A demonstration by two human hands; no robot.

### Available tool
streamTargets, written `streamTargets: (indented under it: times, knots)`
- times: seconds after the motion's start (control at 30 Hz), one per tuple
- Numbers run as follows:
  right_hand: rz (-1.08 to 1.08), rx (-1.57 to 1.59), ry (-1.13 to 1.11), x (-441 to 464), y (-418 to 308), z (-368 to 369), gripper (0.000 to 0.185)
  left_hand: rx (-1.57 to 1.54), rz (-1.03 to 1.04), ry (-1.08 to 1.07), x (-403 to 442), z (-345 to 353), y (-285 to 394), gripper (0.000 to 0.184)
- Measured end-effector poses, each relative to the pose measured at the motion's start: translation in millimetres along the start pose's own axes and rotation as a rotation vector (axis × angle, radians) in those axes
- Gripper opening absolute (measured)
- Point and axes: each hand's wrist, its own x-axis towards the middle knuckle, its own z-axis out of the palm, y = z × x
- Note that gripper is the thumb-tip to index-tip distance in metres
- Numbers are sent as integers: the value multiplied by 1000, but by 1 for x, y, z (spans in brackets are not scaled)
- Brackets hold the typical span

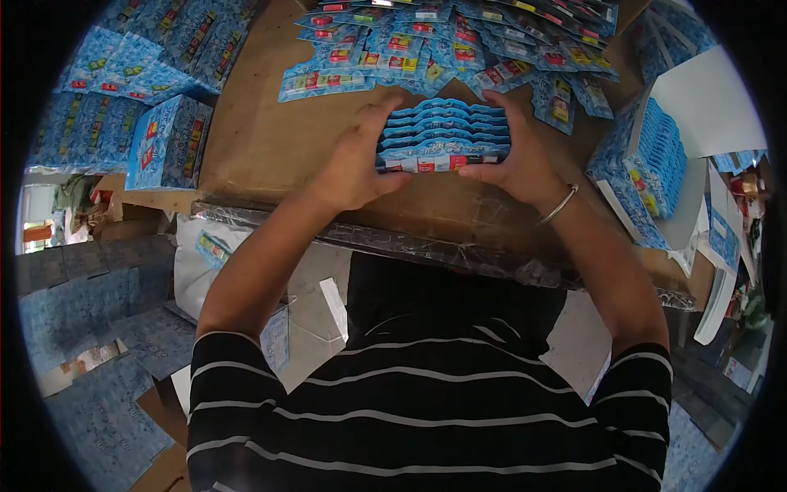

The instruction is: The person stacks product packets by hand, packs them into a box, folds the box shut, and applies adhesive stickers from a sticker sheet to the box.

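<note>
Two hands clasping packs, table edge near, tabletop leftward

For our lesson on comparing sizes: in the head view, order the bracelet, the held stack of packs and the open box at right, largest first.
1. Open box
2. Held stack of packs
3. Bracelet

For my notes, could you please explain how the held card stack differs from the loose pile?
The held card stack is aligned; the loose pile sprawls at varied angles. Left hand and right hand grip the stack; the pile lies on the table. Both contain blue cards.
</note>
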Motion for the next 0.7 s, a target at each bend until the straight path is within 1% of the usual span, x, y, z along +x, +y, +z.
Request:
streamTargets:
  times: [0.07, 0.1, 0.13, 0.17, 0.2, 0.23, 0.27, 0.3, 0.33, 0.37, 0.43, 0.5, 0.53, 0.6, 0.67, 0.7]
  knots:
    - [93, -61, 3, -6, 1, -1, 88, 37, 11, -44, -5, -3, 8, 90]
    - [92, -63, 3, -5, 2, -2, 88, 74, 19, -87, -6, -6, 11, 88]
    - [117, -26, -1, -6, 2, -2, 83, 73, 20, -89, 2, -12, 10, 88]
    - [144, 13, -1, -8, 2, -2, 79, 95, 126, 22, 17, -21, 7, 86]
    - [149, 13, 3, -10, 0, -1, 79, 114, 231, 134, 30, -30, 7, 86]
    - [149, -40, 21, -8, -5, -1, 78, -99, 97, 106, 46, -32, 23, 82]
    - [146, -95, 40, -5, -9, -1, 76, -100, 104, 112, 58, -35, 42, 82]
    - [145, -107, 50, -2, -7, 2, 76, 0, 2, -179, 70, -36, 61, 78]
    - [94, -79, 36, -2, 1, 4, 76, 99, -85, -475, 81, -32, 74, 75]
    - [54, -61, 33, -4, 2, -1, 75, 84, -41, -487, 85, -22, 82, 75]
    - [125, -231, 61, -5, -1, 0, 75, 513, -127, -589, 78, 0, 96, 76]
    - [150, -223, 40, -8, -11, -5, 77, 680, 196, -160, 63, 23, 69, 77]
    - [168, -230, 75, -18, -20, -15, 77, 629, 197, -205, 63, 18, 73, 75]
    - [31, -460, 126, -48, -51, -26, 80, 579, 219, -267, 65, 10, 81, 73]
    - [41, -469, 212, -95, -76, -50, 76, 565, -2, -398, 67, 9, 84, 64]
    - [73, -441, 268, -119, -79, -59, 71, 565, 2, -405, 65, 11, 86, 64]
